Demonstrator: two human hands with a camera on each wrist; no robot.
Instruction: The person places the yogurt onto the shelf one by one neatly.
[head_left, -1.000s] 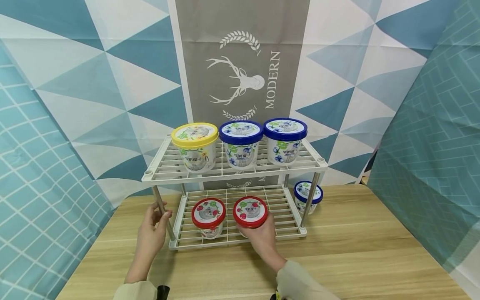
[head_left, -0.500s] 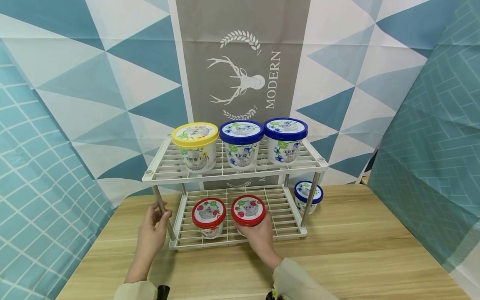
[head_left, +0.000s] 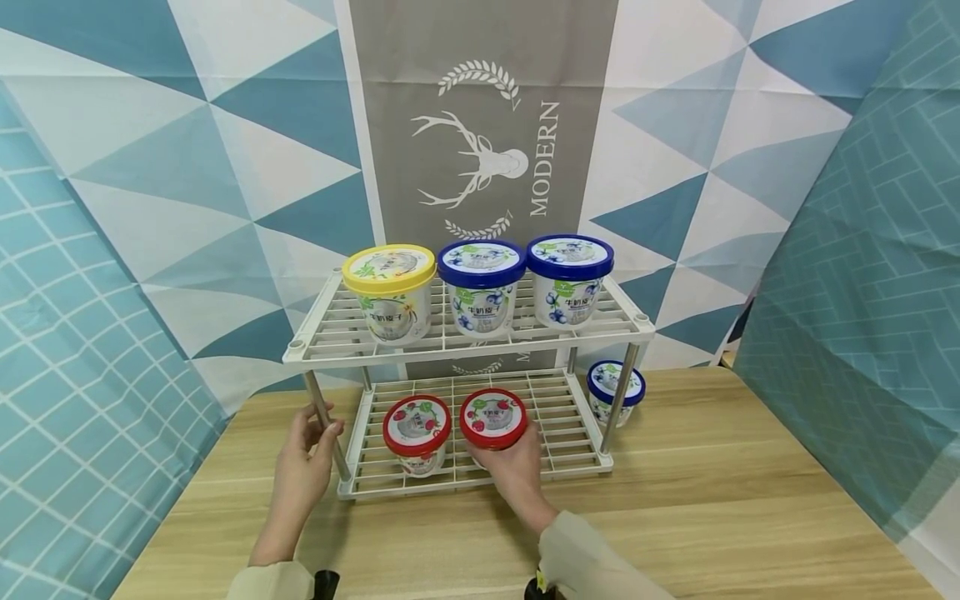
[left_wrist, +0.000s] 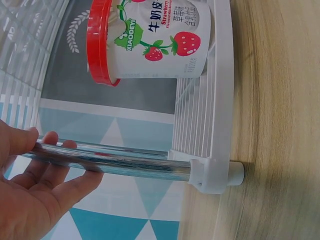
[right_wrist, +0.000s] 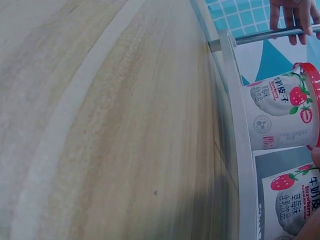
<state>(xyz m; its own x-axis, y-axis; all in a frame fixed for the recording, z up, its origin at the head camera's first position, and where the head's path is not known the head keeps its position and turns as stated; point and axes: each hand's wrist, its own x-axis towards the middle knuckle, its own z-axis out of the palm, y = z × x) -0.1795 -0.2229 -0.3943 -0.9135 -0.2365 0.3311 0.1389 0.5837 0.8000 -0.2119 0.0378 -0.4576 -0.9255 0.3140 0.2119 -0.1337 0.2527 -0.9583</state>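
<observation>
My left hand [head_left: 302,467] holds the front left metal post [left_wrist: 135,166] of a white two-tier rack [head_left: 468,354], thumb on one side and fingers on the other. On the lower shelf stands a strawberry tub with a red lid [head_left: 417,425]. Just right of it, my right hand [head_left: 516,477] grips a second red-lidded strawberry tub [head_left: 492,417] by its side, below the lid. In the right wrist view both tubs appear at the right edge, a small gap between them, and the held tub [right_wrist: 287,202] is partly cut off.
On the upper shelf stand a yellow-lidded tub [head_left: 390,292] and two blue-lidded tubs, the middle [head_left: 482,287] and the right one [head_left: 572,279]. Another blue-lidded tub [head_left: 615,392] sits on the wooden table [head_left: 712,500], right of the rack. A patterned cloth [head_left: 480,108] hangs behind.
My right hand has moved slightly left with the red-lidded tub, closer to the other red-lidded tub. My left hand has stayed on the post.
</observation>
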